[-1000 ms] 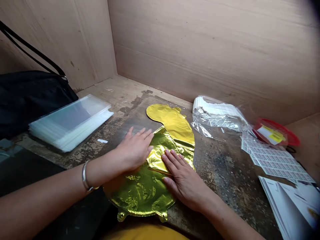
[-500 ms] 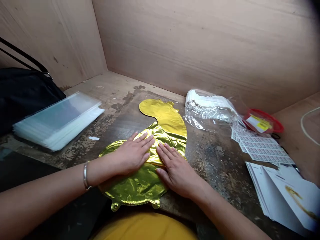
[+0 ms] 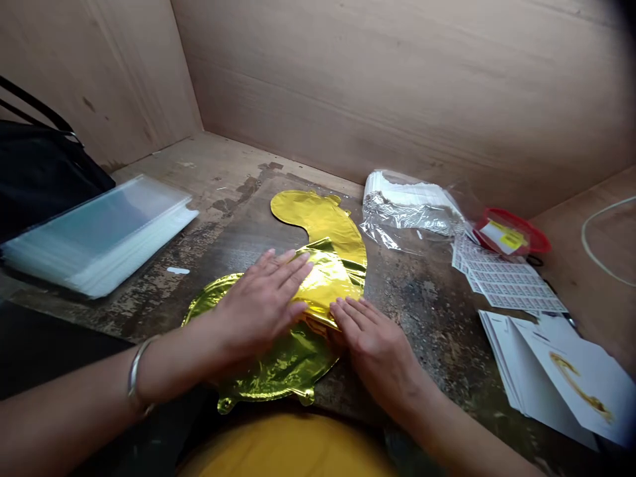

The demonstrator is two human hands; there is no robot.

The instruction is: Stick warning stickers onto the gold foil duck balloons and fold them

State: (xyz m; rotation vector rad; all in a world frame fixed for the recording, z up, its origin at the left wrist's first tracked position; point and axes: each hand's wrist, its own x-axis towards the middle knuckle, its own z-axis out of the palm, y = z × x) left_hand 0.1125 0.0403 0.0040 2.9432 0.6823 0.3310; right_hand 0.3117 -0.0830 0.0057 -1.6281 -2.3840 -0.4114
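Observation:
A flat gold foil balloon (image 3: 325,215) lies on the table with its middle folded over in a shiny layer. Its curved arm reaches away from me, and the rounded lower part with small tabs lies toward me. My left hand (image 3: 265,298) is spread over the left side of the fold, fingers stretched out; whether its palm touches the foil I cannot tell. With fingers extended, my right hand (image 3: 375,338) rests its fingertips on the fold's lower right corner. Part of the balloon is hidden beneath my left hand and wrist.
At left lie a stack of clear plastic sleeves (image 3: 99,232) and a black bag (image 3: 44,172). To the right are a plastic-wrapped white bundle (image 3: 412,202), a red dish (image 3: 536,235), label sheets (image 3: 511,275) and printed white cards (image 3: 551,377). Wooden panels (image 3: 348,86) stand behind.
My right hand has slid right and toward me, from the middle of the fold to its lower right corner. The left hand has shifted slightly, and the view has moved a little.

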